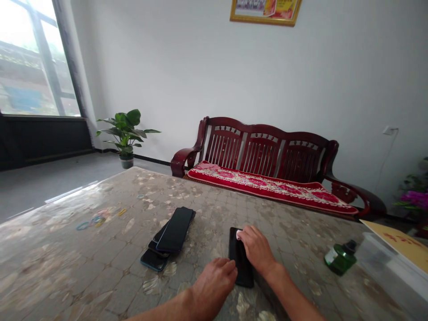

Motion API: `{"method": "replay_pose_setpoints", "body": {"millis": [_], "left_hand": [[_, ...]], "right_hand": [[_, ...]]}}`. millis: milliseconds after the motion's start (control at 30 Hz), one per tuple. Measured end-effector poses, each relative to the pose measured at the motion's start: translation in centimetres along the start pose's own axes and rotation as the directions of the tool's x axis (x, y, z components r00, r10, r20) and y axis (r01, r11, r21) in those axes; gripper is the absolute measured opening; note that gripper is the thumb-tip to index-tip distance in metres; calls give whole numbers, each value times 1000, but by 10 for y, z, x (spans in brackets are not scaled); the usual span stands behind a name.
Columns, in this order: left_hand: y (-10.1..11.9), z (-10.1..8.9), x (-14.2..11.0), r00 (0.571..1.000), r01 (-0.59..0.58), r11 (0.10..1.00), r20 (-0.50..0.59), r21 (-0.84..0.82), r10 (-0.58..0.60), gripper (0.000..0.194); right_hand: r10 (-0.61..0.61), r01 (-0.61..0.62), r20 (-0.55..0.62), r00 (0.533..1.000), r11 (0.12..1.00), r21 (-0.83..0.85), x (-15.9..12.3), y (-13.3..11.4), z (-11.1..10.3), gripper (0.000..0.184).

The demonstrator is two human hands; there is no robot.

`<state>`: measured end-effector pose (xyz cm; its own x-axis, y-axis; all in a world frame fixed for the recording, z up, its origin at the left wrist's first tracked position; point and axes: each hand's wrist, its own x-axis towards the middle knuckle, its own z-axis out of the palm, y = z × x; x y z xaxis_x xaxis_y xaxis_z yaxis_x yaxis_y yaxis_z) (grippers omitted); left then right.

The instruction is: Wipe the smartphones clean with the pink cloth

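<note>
A black smartphone [245, 274] lies flat on the patterned tabletop in front of me. My left hand [216, 283] is closed at its left edge, curled fingers holding the phone's side. My right hand [257, 247] presses a small wad of whitish-pink tissue [238, 235] onto the upper part of the screen, its fingers bunched around it. To the left, several smartphones [176, 232] lie in a loose, fanned pile, dark screens facing up.
A green bottle with a black cap [341, 257] lies tilted at right, beside a clear plastic box [389, 267] with a yellow card [397, 240] on top. Colored rubber bands [96, 219] lie at left. Beyond the table [110, 267] stand a wooden bench [261, 147] and a potted plant [126, 133].
</note>
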<state>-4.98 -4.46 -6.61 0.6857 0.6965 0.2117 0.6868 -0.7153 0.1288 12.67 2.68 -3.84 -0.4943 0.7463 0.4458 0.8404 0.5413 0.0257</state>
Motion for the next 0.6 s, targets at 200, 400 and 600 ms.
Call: {"method": "replay_pose_setpoints", "body": {"millis": [200,400,600], "left_hand": [[4,-2,0,1000,-14,999,0,43,14,17],[5,4,-1,1000,4,1000,-15,29,-3,26],[5,-2,-5,1000,24,999,16,-29,-23,35]], "right_hand": [[-64,54,55,996,985,165,-47,-12,-21,21],[-76,70,45,996,989,134,-43,-6,-22,22],[10,-10,-7,1000,999,46,7,1,-3,30]]}}
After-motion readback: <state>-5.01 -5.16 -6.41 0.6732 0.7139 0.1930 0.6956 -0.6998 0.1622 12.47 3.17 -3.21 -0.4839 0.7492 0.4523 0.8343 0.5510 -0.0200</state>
